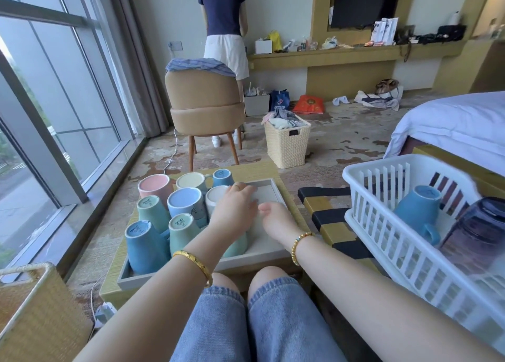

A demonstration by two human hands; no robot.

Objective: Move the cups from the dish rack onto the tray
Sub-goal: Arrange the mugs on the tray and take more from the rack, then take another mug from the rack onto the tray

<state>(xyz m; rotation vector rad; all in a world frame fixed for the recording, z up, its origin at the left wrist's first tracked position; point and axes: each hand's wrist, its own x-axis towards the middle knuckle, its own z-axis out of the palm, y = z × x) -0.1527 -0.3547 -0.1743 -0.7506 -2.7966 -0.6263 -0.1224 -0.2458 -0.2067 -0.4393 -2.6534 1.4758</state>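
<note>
Resting over a mint cup (pixel 237 245) on the tray (pixel 273 253), the left hand (pixel 235 207) covers it; whether it grips is unclear. Beside it, the right hand (pixel 276 218) hangs loosely curled, empty. A blue cup (pixel 418 208) lies in the dish rack (pixel 382 233).

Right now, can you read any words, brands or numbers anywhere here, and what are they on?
Nothing can be quoted with certainty.
Upturned cup bases: dark printed marks, too blurred to read.
Blue bag on the floor: a logo, its lettering too small.
White boxes on the far shelf: print too small to read.
</note>
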